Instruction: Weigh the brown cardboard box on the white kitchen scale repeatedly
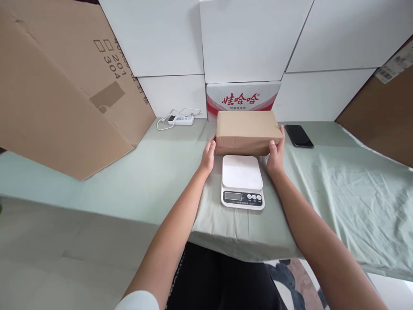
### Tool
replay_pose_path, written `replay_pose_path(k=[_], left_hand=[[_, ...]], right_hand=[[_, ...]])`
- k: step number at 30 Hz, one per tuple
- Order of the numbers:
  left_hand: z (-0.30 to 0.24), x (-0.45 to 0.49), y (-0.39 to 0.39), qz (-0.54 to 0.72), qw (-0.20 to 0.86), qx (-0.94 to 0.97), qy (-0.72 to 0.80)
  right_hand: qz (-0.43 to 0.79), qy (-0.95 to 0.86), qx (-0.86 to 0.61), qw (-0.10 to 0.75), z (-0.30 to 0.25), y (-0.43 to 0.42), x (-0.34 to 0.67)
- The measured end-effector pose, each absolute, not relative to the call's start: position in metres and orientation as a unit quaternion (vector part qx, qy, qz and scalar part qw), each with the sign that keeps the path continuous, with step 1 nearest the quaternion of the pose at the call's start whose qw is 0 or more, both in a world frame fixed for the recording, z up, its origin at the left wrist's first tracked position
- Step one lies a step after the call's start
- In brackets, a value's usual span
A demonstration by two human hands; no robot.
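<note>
A flat brown cardboard box [247,131] lies on the pale green cloth just behind a white kitchen scale [242,181]. My left hand [208,156] presses against the box's left end, fingers closed on it. My right hand [276,156] grips the box's right end, thumb at the near edge and fingers up the side. The scale's platform is bare and its small display and buttons face me.
A black phone [298,135] lies right of the box. A white power strip [181,119] with its cable sits at the back left. A big tilted carton [61,86] leans on the left, white boxes [248,38] and a red-printed carton [241,100] stand behind.
</note>
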State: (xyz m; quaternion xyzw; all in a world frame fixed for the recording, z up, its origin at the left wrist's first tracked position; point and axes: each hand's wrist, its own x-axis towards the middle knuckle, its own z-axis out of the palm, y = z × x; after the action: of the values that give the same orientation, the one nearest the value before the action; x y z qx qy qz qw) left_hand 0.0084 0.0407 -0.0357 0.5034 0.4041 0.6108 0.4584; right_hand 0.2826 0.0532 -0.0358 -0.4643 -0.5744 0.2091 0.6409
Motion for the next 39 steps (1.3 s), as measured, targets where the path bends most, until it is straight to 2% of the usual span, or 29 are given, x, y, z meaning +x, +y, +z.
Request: replay_pose_path(k=[12,39], left_hand=[[-0.044,0.008,0.047,0.603,0.472,0.494,0.412],[-0.047,0.003,0.045,0.585,0.467,0.480,0.457]], right_hand=[[0.237,-0.580,-0.480,0.614,-0.041,0.057,0.284],[0.248,-0.570,-0.480,0.619,-0.044,0.058,0.284]])
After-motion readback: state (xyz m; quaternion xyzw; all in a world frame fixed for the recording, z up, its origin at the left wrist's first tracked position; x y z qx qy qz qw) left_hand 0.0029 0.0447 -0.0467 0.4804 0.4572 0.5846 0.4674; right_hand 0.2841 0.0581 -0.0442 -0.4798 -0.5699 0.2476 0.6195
